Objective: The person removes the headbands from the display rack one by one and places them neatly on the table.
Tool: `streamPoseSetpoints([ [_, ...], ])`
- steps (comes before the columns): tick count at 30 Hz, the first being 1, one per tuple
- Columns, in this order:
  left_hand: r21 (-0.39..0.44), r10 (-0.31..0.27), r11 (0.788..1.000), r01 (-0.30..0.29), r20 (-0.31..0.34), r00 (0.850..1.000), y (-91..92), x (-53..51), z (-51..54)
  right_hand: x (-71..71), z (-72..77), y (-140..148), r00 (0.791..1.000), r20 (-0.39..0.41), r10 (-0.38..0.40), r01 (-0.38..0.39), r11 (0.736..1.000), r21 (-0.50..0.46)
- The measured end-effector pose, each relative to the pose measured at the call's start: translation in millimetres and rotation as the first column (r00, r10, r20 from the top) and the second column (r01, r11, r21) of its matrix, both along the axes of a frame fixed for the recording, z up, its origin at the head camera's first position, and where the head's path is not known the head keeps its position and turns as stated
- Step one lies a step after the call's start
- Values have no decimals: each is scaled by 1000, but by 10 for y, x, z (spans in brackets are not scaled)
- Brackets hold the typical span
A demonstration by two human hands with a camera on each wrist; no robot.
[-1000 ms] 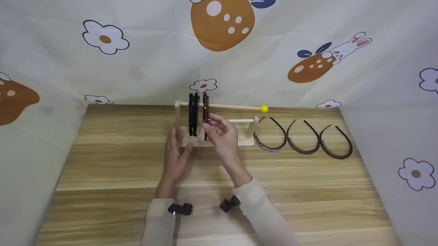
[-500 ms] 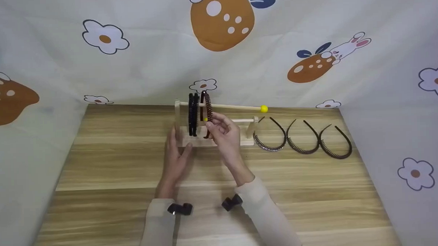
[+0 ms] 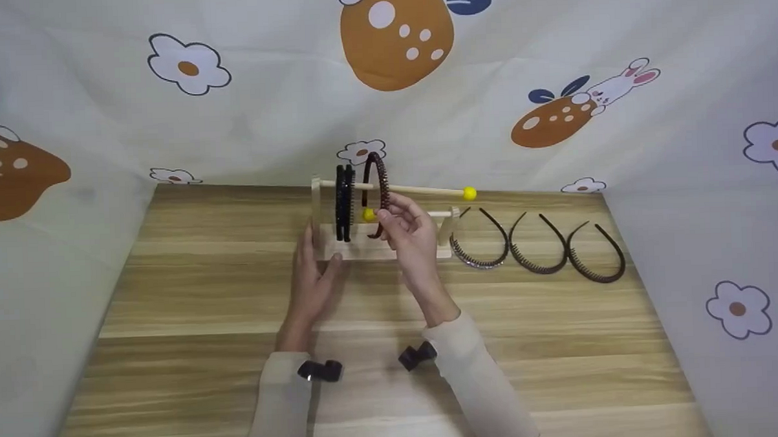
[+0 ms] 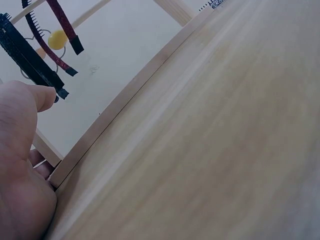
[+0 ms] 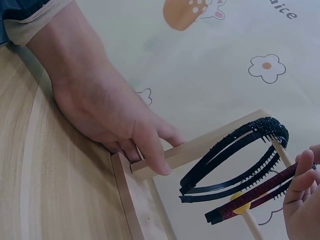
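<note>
My right hand [image 3: 416, 250] pinches a dark red toothed headband [image 3: 382, 176] between thumb and fingers, holding it upright around the upper rod of a wooden stand [image 3: 390, 252]. Just left of it, black headbands [image 3: 344, 204] hang together on that rod; in the right wrist view one black headband [image 5: 240, 131] has a glittery, bumpy surface. My left hand [image 3: 312, 282] grips the left end of the stand, its thumb and a finger either side of the upright post [image 5: 200, 147] in the right wrist view.
Three more headbands lie in a row on the wooden table right of the stand: a sparkly one [image 3: 482, 265], a brown one [image 3: 541, 269] and a dark one [image 3: 601, 278]. Yellow balls cap the upper rod [image 3: 469, 193] and lower rod [image 3: 369, 214]. Patterned cloth [image 3: 281, 106] surrounds the table.
My right hand has shifted right and slightly up with the red headband, which now stands apart from the black ones and is turned to show more of its loop. The left hand stays put.
</note>
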State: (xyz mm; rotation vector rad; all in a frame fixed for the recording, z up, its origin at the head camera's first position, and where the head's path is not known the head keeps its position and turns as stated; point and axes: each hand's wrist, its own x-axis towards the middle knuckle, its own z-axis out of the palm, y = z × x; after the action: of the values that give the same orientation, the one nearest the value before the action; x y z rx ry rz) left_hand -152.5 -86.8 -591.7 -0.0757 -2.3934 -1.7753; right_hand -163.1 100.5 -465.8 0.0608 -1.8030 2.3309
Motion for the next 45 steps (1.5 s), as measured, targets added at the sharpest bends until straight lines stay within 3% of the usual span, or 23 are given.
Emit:
streamPoseSetpoints([
  [22, 27, -7, 1000, 7, 21, 1000, -2, 5, -19, 13, 35, 113, 999, -31, -29, 27, 999, -36],
  [45, 26, -8, 1000, 7, 46, 999, -7, 15, -15, 43, 177, 334, 994, -63, -86, 80, 992, -94],
])
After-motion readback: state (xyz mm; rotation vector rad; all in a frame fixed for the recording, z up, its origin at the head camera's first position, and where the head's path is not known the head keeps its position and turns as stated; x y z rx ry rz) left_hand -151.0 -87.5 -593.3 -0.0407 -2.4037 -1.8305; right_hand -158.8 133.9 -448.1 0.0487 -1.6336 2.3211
